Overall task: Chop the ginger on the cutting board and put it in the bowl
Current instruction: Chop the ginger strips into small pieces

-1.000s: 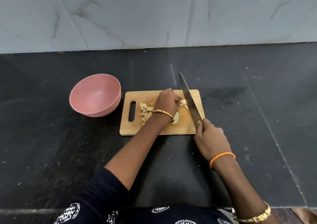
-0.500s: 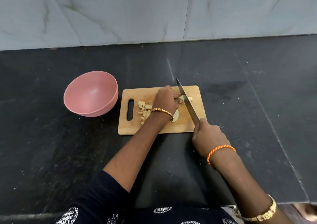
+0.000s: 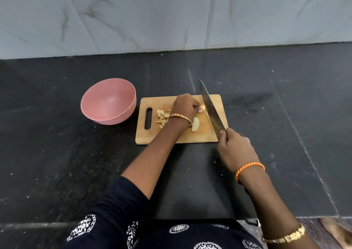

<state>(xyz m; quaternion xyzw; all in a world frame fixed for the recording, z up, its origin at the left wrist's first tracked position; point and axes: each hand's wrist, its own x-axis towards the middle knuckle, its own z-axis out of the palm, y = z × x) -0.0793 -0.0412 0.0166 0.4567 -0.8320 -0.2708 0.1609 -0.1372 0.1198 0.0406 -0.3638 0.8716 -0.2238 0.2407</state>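
Chopping step in hand. The left hand [image 3: 185, 105] presses a piece of ginger [image 3: 203, 107] to the cutting board [image 3: 207, 134], fingers curled over it; the right hand [image 3: 235, 149] is closed around the handle of a knife [image 3: 211, 111], blade beside the left fingertips — contact with the ginger is probably hidden. Cut pieces [image 3: 162, 118] and one slice [image 3: 195, 126] lie on the board; the pink bowl [image 3: 108, 101] appears empty. Next — a downward cut clear of the fingertips.

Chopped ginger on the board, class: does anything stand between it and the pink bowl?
Nothing visible does. The chopped ginger lies near the cutting board's slotted handle end, and the bowl sits just beyond that end, open and empty, with only bare counter between.
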